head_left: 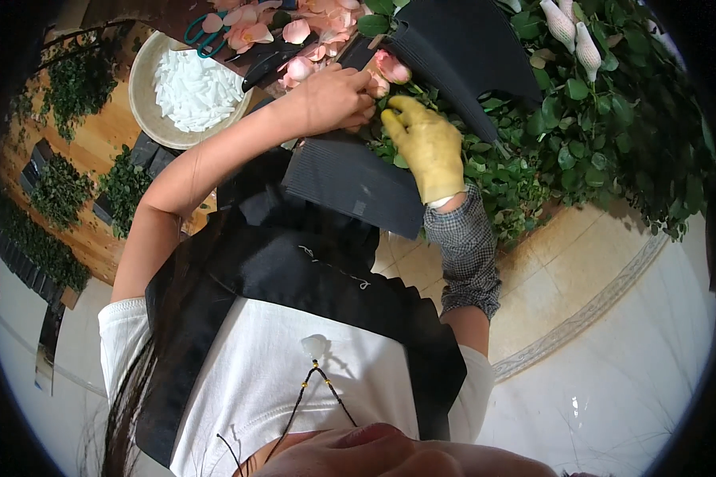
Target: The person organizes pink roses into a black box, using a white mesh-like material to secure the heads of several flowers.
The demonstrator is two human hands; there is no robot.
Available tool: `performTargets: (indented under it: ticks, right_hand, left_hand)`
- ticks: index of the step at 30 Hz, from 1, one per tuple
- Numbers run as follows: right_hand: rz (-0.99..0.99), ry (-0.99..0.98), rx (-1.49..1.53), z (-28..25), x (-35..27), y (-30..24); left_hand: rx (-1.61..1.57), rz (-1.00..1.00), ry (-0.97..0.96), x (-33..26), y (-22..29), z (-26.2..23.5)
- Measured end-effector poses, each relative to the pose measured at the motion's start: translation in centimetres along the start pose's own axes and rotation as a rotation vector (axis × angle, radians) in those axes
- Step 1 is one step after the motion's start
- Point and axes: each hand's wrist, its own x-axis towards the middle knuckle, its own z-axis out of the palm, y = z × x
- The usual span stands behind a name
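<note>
My bare left hand [338, 99] reaches up to a pink rose [391, 67], its fingers curled closed around the base of the bloom and a paler pink petal beside it. Just right of it is my right hand [426, 143], in a yellow rubber glove, with bent fingers over the green leaves and stems below the bloom. Whatever those gloved fingertips hold is hidden. A black ribbed sheet [354, 183] lies under both wrists. Another black ribbed sheet [461, 56] slants above the gloved hand.
Left of my forearm stands a round bowl [141, 87] of small white tubes. Loose pink petals [297, 32] and teal-handled scissors [195, 36] lie at the top. Leafy rose stems [597, 135] fill the right, with white-netted buds [587, 52]. Bundled foliage [60, 191] stands on the wooden floor.
</note>
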Motion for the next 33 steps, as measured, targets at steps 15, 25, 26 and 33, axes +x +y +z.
performTargets:
  ticks: [15,25,26,33]
  right_hand:
    - [-0.031,0.077,0.227,1.3,0.9,3.2]
    - [-0.101,0.023,0.438,1.4,-0.1,4.3]
    - [-0.09,0.028,0.41,1.1,-0.1,3.5]
    - [0.312,0.268,0.846,-0.5,-1.4,-0.7]
  left_hand:
    - [0.055,0.076,-0.015,-0.4,0.3,-0.6]
    - [-0.161,-0.432,0.44,2.0,-1.9,5.9]
    - [-0.151,-0.45,0.426,2.1,-2.2,6.1]
    - [-0.178,-0.484,0.414,1.9,-2.6,6.7]
